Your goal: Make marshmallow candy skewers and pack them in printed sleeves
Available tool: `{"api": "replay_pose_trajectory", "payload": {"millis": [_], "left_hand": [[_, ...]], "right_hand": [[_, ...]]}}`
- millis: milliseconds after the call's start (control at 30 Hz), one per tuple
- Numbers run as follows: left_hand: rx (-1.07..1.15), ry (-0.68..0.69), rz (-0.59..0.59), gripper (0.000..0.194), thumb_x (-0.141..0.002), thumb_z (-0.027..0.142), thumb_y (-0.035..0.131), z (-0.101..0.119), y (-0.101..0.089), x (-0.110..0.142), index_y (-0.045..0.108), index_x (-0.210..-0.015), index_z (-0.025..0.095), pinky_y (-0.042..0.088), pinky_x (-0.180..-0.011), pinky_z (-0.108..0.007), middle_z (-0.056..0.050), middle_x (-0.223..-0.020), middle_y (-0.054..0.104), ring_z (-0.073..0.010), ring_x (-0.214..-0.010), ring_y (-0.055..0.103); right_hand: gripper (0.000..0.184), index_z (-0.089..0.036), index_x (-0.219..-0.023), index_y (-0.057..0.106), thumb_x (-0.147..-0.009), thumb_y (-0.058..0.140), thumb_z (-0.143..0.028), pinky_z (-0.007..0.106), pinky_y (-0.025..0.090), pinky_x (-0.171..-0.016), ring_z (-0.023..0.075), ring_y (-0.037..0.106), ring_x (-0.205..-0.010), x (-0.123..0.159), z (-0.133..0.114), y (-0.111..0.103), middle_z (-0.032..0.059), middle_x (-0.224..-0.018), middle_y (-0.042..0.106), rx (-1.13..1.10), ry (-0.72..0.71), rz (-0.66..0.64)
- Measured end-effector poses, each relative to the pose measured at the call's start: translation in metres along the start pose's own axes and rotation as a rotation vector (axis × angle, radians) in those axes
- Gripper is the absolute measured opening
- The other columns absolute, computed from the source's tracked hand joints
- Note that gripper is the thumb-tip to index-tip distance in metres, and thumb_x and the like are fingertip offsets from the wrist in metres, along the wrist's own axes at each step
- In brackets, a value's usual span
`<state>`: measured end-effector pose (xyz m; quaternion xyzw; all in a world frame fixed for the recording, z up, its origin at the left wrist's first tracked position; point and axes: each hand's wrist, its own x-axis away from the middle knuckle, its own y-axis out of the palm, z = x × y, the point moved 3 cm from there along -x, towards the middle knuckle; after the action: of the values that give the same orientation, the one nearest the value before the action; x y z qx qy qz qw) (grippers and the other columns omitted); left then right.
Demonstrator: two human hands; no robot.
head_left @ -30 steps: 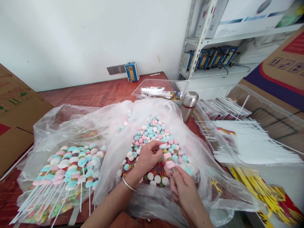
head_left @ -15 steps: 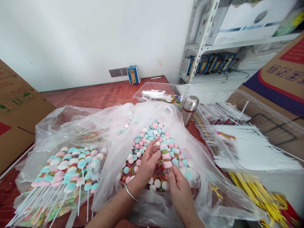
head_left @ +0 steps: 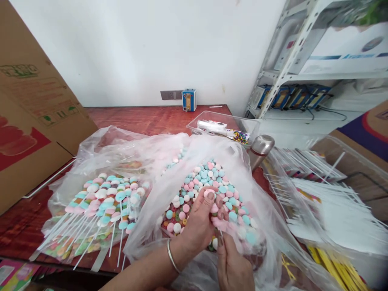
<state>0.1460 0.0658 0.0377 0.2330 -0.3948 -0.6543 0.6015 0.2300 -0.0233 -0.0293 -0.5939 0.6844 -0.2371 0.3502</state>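
Note:
My left hand (head_left: 198, 220), with a bangle at the wrist, is closed around the upper part of a marshmallow skewer, a pink marshmallow (head_left: 209, 194) showing at its fingertips. Below and to the right, my right hand (head_left: 235, 262) pinches the skewer's thin white stick (head_left: 220, 233) under the lowest pink piece. The fingers hide most of the stack. Beneath both hands, an open clear plastic bag (head_left: 142, 226) holds loose pink, blue and white marshmallows (head_left: 209, 173) and ring-shaped gummies (head_left: 183, 222). Several finished marshmallow skewers (head_left: 103, 198) lie to the left on plastic.
A steel flask (head_left: 261, 150) and a clear bin (head_left: 197, 128) stand behind the bag. On the right, another clear bin holds white sticks (head_left: 339, 206), with yellow ties (head_left: 336, 268) below. A cardboard box (head_left: 39, 101) is at left; a small blue device (head_left: 189, 100) sits by the wall.
My left hand has moved to the top of the skewer and closed over it. My right hand has slid lower, onto the stick. The view has shifted left.

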Motion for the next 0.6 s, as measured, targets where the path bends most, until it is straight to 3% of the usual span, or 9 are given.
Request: {"api": "replay_pose_trajectory", "payload": {"millis": [200,367,600], "left_hand": [[0.038,0.034,0.005,0.023,-0.088,0.038,0.062,-0.01,-0.006,0.018,0.047,-0.092,0.022,0.04,-0.054,-0.02,0.005,-0.068,0.048,-0.0058,-0.051,0.042],[-0.018,0.083,-0.014,0.02,-0.091,0.038,0.058,-0.008,-0.014,0.029,0.05,-0.091,0.02,0.042,-0.06,-0.023,0.003,-0.072,0.052,-0.0063,-0.053,0.045],[-0.055,0.173,-0.031,0.032,-0.094,0.041,0.051,0.028,-0.019,0.039,0.054,-0.115,0.018,0.043,-0.064,-0.025,-0.004,-0.088,0.061,-0.0124,-0.07,0.056]], "right_hand": [[0.049,-0.018,-0.121,0.064,-0.101,0.027,-0.043,0.037,0.054,-0.061,0.0291,0.071,-0.064,0.009,-0.001,0.013,0.0154,-0.09,0.075,-0.043,0.004,0.022],[0.051,-0.018,-0.116,0.065,-0.101,0.027,-0.048,0.035,0.057,-0.07,0.0285,0.074,-0.084,0.004,-0.011,0.009,0.0177,-0.113,0.072,-0.091,-0.065,0.081],[0.048,-0.021,-0.097,0.066,-0.102,0.027,-0.048,0.026,0.051,-0.052,0.021,0.071,-0.059,-0.008,-0.028,0.004,0.0069,-0.074,0.074,-0.147,-0.171,0.018]]}}
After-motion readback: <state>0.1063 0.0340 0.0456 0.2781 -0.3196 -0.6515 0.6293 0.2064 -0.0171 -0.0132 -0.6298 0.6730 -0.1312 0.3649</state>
